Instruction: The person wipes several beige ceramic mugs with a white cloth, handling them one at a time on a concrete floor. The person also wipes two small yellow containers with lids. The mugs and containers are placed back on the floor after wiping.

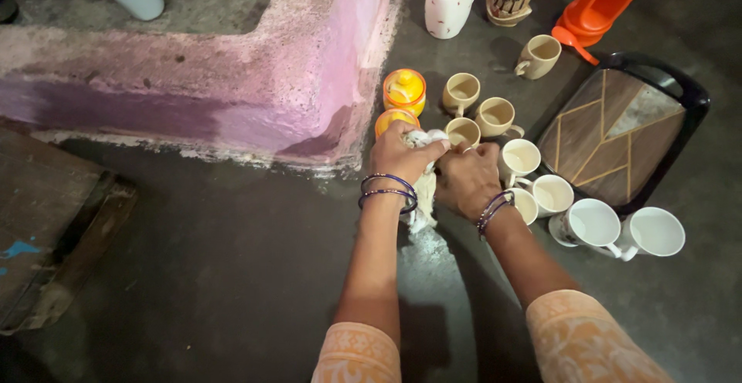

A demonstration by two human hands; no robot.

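Hands met over the floor (232, 275): left hand (399, 155) gripped a white cloth (423, 139), right hand (468, 180) closed on a beige cup (464, 131); white cups (591, 222) stood just right.

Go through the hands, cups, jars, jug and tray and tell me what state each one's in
left hand: closed on the white cloth
right hand: gripping a beige cup, mostly hidden
beige cups: upright, empty
white cups: upright, empty
yellow jar: lid on
white jug: upright, lidded
tray: flat, bare

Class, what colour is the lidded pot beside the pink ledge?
The lidded pot is yellow and orange; head view.
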